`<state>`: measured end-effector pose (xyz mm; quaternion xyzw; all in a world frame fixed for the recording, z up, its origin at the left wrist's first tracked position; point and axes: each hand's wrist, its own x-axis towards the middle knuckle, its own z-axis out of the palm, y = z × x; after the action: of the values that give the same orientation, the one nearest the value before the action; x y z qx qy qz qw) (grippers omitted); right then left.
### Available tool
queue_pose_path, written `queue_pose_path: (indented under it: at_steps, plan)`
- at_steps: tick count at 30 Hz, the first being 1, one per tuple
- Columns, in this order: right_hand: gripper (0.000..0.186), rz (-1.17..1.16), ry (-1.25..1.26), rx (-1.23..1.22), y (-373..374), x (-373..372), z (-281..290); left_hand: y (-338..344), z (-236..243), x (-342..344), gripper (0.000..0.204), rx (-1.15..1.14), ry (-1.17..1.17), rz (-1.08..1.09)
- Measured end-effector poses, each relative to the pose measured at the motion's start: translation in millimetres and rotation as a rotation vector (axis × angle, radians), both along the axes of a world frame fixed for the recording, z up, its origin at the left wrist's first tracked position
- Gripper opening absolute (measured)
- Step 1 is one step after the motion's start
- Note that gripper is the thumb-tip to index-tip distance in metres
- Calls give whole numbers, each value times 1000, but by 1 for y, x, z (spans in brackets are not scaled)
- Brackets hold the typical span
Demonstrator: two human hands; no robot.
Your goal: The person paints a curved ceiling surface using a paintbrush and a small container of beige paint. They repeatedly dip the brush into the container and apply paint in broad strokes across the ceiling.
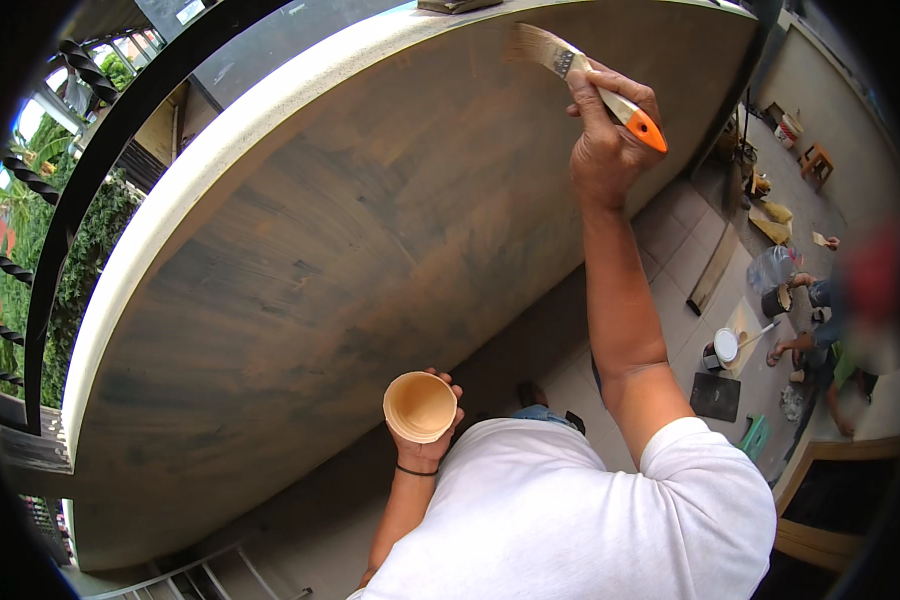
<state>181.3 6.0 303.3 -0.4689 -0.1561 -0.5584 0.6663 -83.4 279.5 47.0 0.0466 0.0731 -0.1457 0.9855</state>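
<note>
My right hand is closed round the handle of a paintbrush, pale with an orange end. The brush's bristles touch the upper part of a large wall panel, which carries streaky brown and grey strokes. Lower down, my left hand holds a cream paint cup by its side, the mouth turned up toward me. A thin layer of beige coats the inside of the cup; how deep any paint is I cannot tell. A dark band circles my left wrist.
A pale ledge caps the panel, with a black metal railing beyond it. A ladder stands at the lower left. On the tiled floor at right lie a plank, paint cans and a green tool; people work there.
</note>
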Motion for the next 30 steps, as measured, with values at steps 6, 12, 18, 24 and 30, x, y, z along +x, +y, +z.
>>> queue_pose_path:
  at_steps: [6,12,18,24,30]
  plan:
    - [21,-245,-202,-484,44,-25,-15,6,-12,-5,67,34,44,8]
    - [25,281,-349,-627,87,-64,-12,11,-13,2,67,30,-39,-60]
    - [14,-152,-51,-66,2,6,12,9,-9,-8,65,26,-49,-38]
    - [34,-360,-255,-544,94,-38,2,22,-19,-13,63,82,16,-10]
    - [29,352,-398,-530,185,-109,-8,14,2,-1,68,112,80,12]
